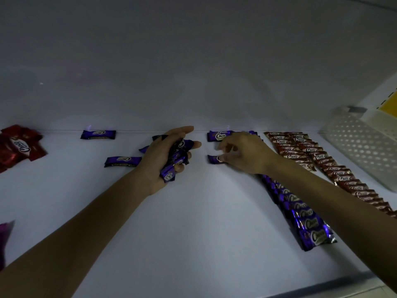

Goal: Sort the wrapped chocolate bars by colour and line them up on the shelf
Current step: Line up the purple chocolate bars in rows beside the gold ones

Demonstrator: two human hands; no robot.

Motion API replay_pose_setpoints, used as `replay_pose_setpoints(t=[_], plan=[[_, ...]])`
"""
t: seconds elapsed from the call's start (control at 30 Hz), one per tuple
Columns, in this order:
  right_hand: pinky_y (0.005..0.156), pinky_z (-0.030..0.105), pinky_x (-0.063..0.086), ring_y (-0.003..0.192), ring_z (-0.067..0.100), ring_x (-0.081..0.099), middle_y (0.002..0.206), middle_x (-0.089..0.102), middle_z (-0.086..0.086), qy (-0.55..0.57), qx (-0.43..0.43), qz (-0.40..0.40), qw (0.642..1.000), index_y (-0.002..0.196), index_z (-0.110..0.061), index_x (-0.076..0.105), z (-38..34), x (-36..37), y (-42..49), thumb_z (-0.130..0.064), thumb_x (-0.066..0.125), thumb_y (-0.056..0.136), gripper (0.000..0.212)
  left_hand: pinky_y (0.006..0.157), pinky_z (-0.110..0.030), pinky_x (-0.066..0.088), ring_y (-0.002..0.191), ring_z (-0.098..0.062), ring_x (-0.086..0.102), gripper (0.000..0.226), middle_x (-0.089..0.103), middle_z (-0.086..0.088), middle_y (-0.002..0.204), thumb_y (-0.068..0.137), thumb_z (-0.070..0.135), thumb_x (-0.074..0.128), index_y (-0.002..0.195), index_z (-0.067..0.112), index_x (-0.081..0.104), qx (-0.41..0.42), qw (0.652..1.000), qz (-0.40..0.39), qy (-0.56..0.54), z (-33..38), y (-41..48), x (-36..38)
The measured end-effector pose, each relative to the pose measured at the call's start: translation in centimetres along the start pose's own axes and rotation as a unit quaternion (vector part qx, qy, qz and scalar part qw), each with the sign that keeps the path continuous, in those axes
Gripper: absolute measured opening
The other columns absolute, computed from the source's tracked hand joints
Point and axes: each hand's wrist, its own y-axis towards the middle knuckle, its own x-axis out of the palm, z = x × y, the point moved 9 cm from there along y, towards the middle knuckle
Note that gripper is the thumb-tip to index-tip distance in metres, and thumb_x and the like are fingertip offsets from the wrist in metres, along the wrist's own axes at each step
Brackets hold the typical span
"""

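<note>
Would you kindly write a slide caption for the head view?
Left hand grips a bunch of purple bars while right hand pinches a single purple bar on the shelf.

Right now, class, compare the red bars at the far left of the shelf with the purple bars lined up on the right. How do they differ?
The red bars lie in a jumbled heap; the purple row is a neat overlapping line. The red bars sit clear of both arms; the right forearm crosses the purple row. Both carry Choco wrappers and rest on the shelf.
</note>
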Motion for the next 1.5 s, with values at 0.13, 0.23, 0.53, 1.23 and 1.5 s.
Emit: replay_pose_setpoints(t=[0.13,0.23,0.53,1.23,1.5], plan=[[0.075,0.022,0.03,0.073,-0.001,0.046,0.077,0.052,-0.021,-0.018,0.022,-0.069,0.997,0.09,-0.019,0.074,0.5,0.3,0.7,-0.031,0.067,0.085,0.015,0.033,-0.013,0.037,0.052,-0.007,0.055,0.026,0.072,-0.006,0.08,0.101,0.019,0.038,0.11,0.019,0.062,0.0,1.0,0.002,0.001,0.1,0.0,0.0],[0.086,0.031,0.032,0.088,0.009,0.049,0.076,0.046,-0.018,-0.048,0.046,-0.068,0.995,0.084,-0.02,0.072,1.3,0.2,1.7,-0.021,0.064,0.086,0.008,0.033,-0.013,0.037,0.052,-0.008,0.055,0.026,0.072,-0.007,0.081,0.1,0.019,0.038,0.11,0.018,0.062,-0.001,1.0,0.004,0.001,0.1,-0.1,0.0],[0.095,0.034,0.031,0.082,0.0,0.047,0.076,0.05,-0.024,-0.02,0.048,-0.144,0.988,0.092,-0.027,0.073,1.6,0.7,1.7,-0.038,0.069,0.082,0.016,0.033,-0.014,0.037,0.051,-0.008,0.054,0.027,0.071,-0.007,0.08,0.101,0.018,0.038,0.108,0.019,0.063,0.003,1.0,0.006,0.006,0.1,-0.2,0.0],[0.082,0.029,0.029,0.106,0.023,0.053,0.11,0.06,0.002,-0.084,0.072,-0.04,0.993,0.102,-0.021,0.066,4.1,0.0,4.6,-0.027,0.074,0.077,0.028,0.033,-0.013,0.035,0.052,-0.008,0.053,0.025,0.071,-0.006,0.079,0.1,0.018,0.039,0.106,0.018,0.064,0.006,1.0,0.018,0.009,0.2,-0.2,-0.2],[0.089,0.03,0.035,0.114,0.022,0.05,0.119,0.059,0.002,-0.063,0.037,-0.046,0.996,0.126,-0.031,0.056,2.9,0.6,5.4,-0.043,0.066,0.083,0.046,0.033,-0.013,0.035,0.052,-0.008,0.053,0.025,0.071,-0.006,0.08,0.1,0.018,0.04,0.106,0.018,0.064,0.005,1.0,0.022,0.009,0.2,-0.2,-0.1]])
